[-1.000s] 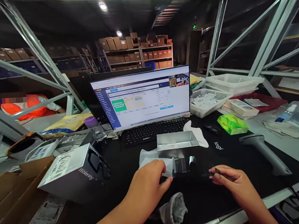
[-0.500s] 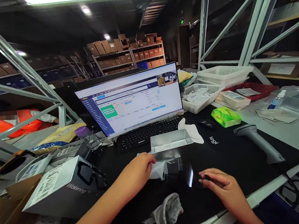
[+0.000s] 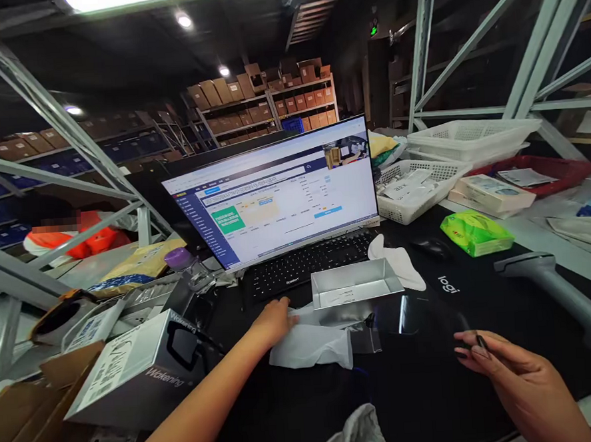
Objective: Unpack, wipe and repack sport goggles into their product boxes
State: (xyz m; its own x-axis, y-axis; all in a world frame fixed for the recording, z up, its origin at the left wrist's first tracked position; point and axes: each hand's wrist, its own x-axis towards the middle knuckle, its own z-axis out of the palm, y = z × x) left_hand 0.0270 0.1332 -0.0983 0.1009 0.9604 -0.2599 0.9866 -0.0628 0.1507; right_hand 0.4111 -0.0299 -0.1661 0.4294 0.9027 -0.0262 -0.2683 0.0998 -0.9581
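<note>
My left hand (image 3: 275, 321) has its fingers curled together at the upper left edge of a crumpled white pouch (image 3: 310, 348). Just beyond the pouch stands an open silver box tray (image 3: 357, 292). On the right, my right hand (image 3: 522, 370) is closed in a pinch, thumb against fingers, over a thin dark item too blurred to name. A glossy dark pane (image 3: 402, 316) with a bright reflection shows between the hands; whether it joins that item is unclear. Near the bottom edge lies a grey cloth pouch (image 3: 361, 434), partly out of view.
A Wakening box (image 3: 135, 377) stands at the left beside an open carton (image 3: 27, 424). Behind are a monitor (image 3: 278, 195) and keyboard (image 3: 303, 267). A green pack (image 3: 476, 233), a scanner (image 3: 555, 292) and white baskets (image 3: 418, 187) sit rightward. A person in orange (image 3: 100, 233) is far left.
My right hand has moved right, away from the left hand. My left hand has shifted left to the pouch's edge, and more of the pouch shows. The whole view has shifted slightly.
</note>
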